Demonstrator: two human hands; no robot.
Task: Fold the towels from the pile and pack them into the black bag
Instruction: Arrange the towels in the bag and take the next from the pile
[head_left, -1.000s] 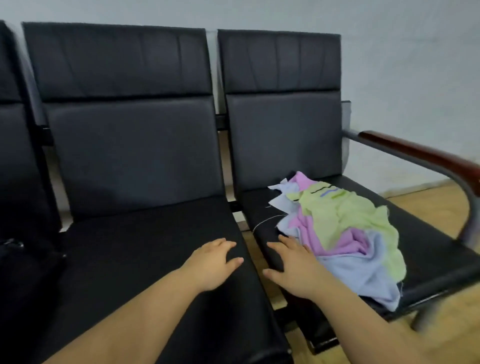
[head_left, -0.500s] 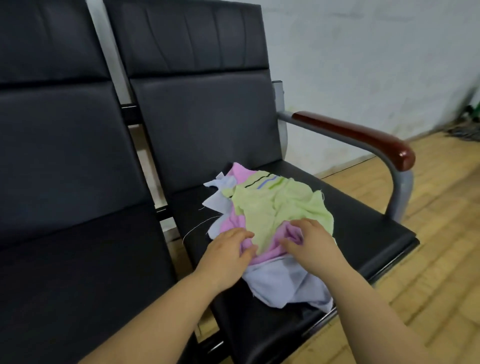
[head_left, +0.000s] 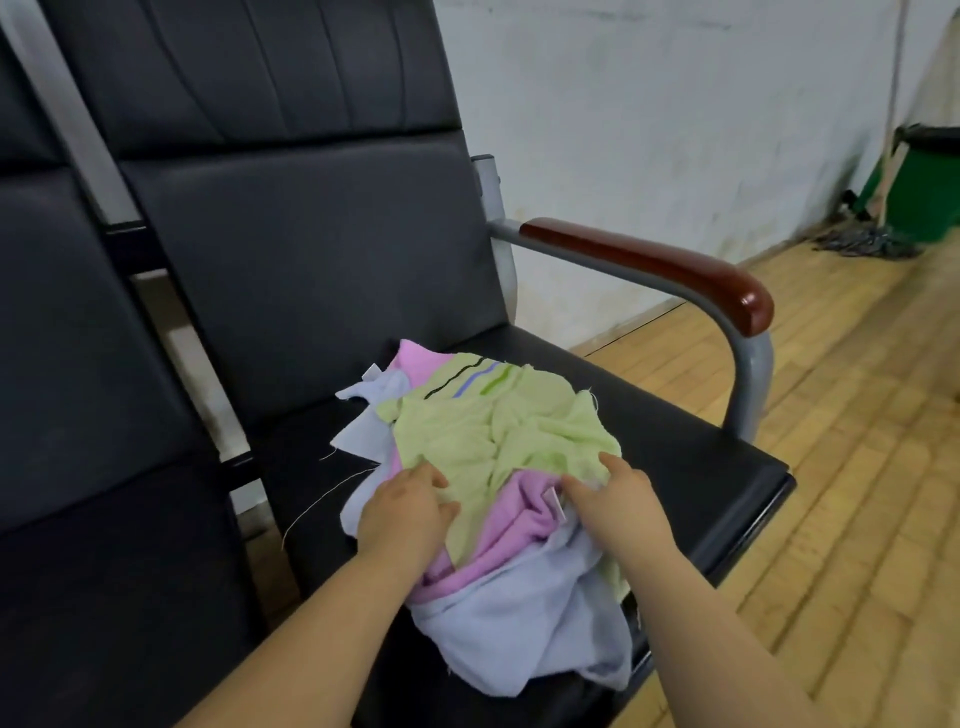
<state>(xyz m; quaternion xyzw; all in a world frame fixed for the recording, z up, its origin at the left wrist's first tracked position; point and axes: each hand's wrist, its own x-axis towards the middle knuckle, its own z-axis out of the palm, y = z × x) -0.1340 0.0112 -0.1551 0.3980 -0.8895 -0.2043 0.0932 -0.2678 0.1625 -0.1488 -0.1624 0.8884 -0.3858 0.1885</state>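
Lower centre of frame: towel pile (head_left: 498, 493) heaped on the black chair seat (head_left: 691, 457). Our left hand (head_left: 402, 512) and right hand (head_left: 613, 499) pinch the green towel (head_left: 498, 436) at its near edge, fingers curled into cloth, likely to lift it free for folding. Black bag not in view.

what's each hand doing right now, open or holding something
Left hand: fingers curled onto the green towel, seems to grip its near edge.
Right hand: seems to pinch the same towel's edge; grip partly hidden.
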